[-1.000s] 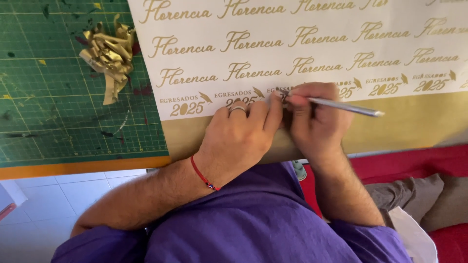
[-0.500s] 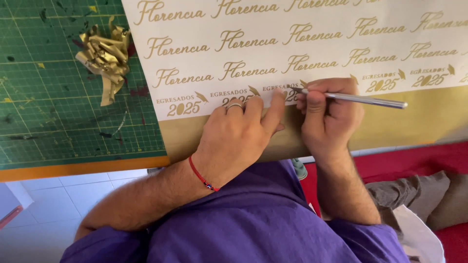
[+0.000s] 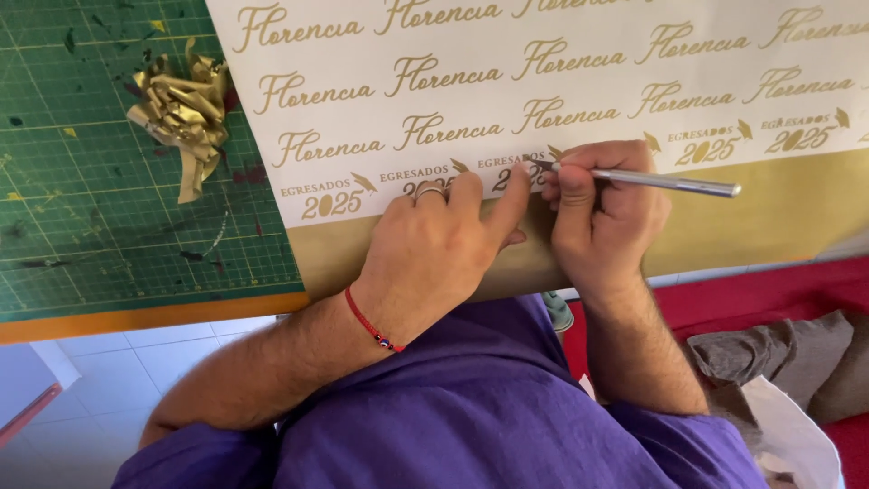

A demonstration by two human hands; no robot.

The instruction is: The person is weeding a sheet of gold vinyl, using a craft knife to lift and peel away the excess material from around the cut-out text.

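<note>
A large white sheet (image 3: 561, 81) with repeated gold lettering lies on the table, its lower edge a bare gold band (image 3: 778, 217). My left hand (image 3: 444, 244), with a ring and a red bracelet at the wrist, presses flat on the sheet's lower edge, index finger stretched toward the tool's tip. My right hand (image 3: 602, 213) grips a thin silver craft knife (image 3: 670, 184), its tip touching the sheet at the gold print by my left fingertip.
A green cutting mat (image 3: 100, 208) covers the table at left, with a crumpled heap of gold scraps (image 3: 181, 113) on it. Below the table edge are white floor tiles (image 3: 109, 362), a red surface (image 3: 797, 290) and grey cloth (image 3: 778, 353) at right.
Both hands have stayed together at the sheet's lower edge, with small shifts of the knife tip along the print. The view has drifted slightly.
</note>
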